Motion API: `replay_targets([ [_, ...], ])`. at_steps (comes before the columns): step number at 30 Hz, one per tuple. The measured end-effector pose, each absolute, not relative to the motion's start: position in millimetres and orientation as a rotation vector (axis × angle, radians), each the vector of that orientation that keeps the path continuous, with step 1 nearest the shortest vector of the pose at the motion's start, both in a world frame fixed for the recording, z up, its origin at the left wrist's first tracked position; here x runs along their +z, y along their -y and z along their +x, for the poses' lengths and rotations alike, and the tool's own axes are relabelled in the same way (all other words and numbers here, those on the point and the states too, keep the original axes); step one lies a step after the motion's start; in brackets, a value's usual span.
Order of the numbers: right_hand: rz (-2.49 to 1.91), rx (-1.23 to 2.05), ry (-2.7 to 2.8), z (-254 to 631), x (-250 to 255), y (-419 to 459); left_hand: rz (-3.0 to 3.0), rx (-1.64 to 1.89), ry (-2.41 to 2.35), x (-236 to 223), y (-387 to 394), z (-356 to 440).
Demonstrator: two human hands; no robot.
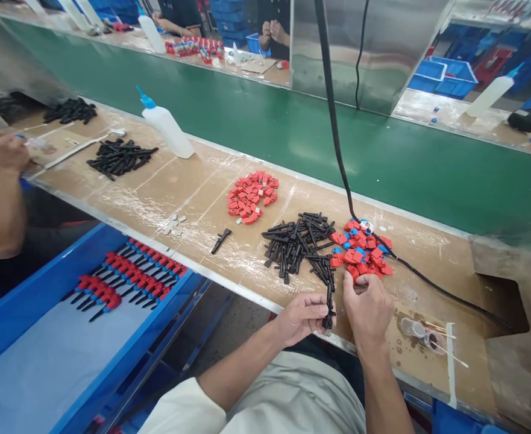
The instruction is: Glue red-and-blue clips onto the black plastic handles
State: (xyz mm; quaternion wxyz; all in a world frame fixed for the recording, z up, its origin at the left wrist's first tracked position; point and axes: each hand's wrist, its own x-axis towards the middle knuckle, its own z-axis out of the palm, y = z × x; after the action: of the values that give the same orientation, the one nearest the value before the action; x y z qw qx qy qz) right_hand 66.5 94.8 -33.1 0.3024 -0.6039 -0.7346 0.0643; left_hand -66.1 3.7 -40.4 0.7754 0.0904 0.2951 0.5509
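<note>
One black stick (329, 318) is pinched between the thumb and fingers of the left hand (305, 314), at the worktop (193, 187)'s near edge. It looks like light, stiff plastic, probably a little smooth; its thicker near end seems the best hold. The right hand (370, 303), fingertips drawn together, meets one red-and-blue heap (354, 256) at one o'clock from the left hand; whether it pinches a piece, I cannot tell. Also from the left hand: one black heap (296, 241) at twelve, one red heap (251, 194) at eleven (both too jumbled to count piecewise), one loose stick (221, 240) at ten, two small cups (412, 327) at three.
</note>
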Motion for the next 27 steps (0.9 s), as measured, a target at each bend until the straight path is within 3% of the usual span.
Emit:
replay_targets([
  [4, -1.657, 0.519, 1.716, 79, -28, -89, 0.185, 1.208, -0.661, -39, -5, -64],
  [8, -1.439, 1.316, 1.206, 112, -18, -75, 0.192, 1.22, -0.692, -35, -8, -61],
  [11, -1.267, 1.655, 0.935, 136, -10, -62, 0.206, 1.208, -0.711, -33, -11, -54],
  [16, -1.155, 1.741, 0.738, 151, -9, -44, 0.22, 1.168, -0.728, -28, -17, -38],
  [23, -0.834, 1.706, 0.888, 156, 1, -27, 0.208, 1.203, -0.747, -23, -19, -34],
  [27, -0.887, 1.611, 0.971, 153, 5, -12, 0.216, 1.225, -0.763, -22, -20, -36],
])
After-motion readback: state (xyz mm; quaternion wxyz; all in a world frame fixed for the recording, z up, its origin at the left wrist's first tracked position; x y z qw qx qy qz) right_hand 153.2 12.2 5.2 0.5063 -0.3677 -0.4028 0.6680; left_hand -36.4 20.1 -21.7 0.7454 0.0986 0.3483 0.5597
